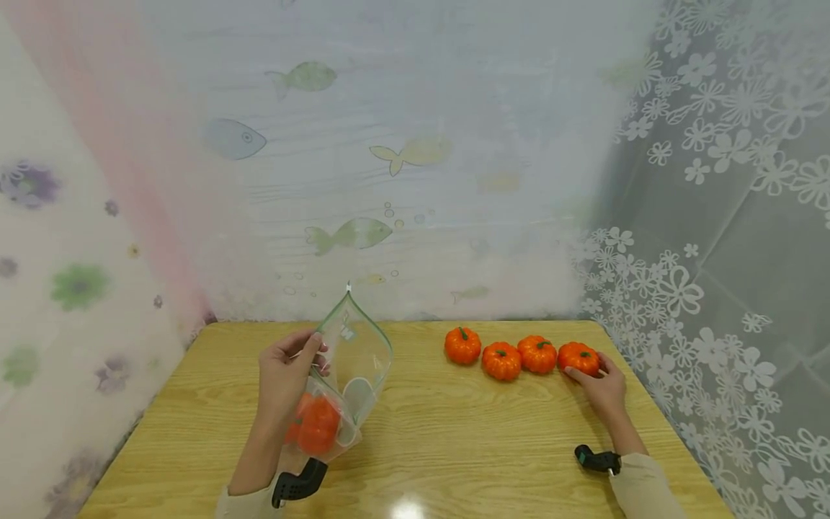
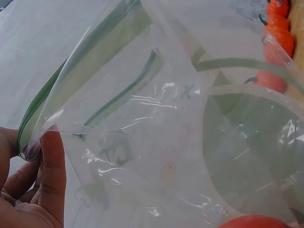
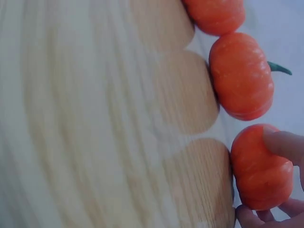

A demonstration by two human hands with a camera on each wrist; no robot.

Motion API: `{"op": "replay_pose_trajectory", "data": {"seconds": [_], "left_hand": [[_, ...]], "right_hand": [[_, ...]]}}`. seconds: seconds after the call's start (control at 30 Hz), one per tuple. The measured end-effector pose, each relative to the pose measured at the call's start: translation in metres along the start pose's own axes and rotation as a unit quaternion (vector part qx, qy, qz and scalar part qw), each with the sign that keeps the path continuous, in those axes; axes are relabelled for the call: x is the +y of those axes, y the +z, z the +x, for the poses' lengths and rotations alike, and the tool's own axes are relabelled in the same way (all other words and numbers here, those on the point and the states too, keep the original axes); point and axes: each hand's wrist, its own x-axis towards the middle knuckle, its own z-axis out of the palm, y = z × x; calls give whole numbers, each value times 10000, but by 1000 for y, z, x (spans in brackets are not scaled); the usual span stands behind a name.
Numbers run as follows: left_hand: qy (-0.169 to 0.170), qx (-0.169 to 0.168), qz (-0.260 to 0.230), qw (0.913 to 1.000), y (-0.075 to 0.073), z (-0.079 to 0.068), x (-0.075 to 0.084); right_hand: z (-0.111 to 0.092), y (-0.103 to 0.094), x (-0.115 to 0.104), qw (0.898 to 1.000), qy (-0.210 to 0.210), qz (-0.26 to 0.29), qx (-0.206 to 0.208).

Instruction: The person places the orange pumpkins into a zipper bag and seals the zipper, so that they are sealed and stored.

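Observation:
My left hand (image 1: 288, 371) pinches the rim of a clear zip bag (image 1: 362, 344) with a green edge. The bag's mouth gapes, and an orange toy pumpkin (image 1: 320, 425) lies inside, with more orange behind it. On the right, my right hand (image 1: 604, 388) grips a small orange pumpkin (image 3: 259, 171), thumb on one side and fingers on the other. That pumpkin sits at the right end of a row on the table. Beside it stand another pumpkin (image 1: 537, 354), a third (image 1: 501, 362) and the leftmost one (image 1: 462, 346), all with green stems.
A light wooden table (image 1: 454, 447) carries everything. Behind it hangs a pale curtain (image 1: 415, 187) with fish prints. A flowered sheet (image 1: 687, 288) borders the right side. Each wrist wears a black camera, one on the left (image 1: 300, 483) and one on the right (image 1: 598, 460).

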Motion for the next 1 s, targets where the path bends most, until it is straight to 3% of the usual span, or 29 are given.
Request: {"op": "replay_pose_trajectory", "data": {"seconds": [0.4, 0.73, 1.0], "left_hand": [[-61, 1, -55, 10000, 2, -1, 2], [-13, -27, -57, 10000, 1, 0, 1], [-37, -81, -64, 9999, 1, -1, 1]], "right_hand": [[-18, -3, -12, 9943, 430, 929, 299], [-48, 13, -21, 9833, -139, 1751, 473], [-82, 51, -36, 9821, -577, 1792, -37]]}}
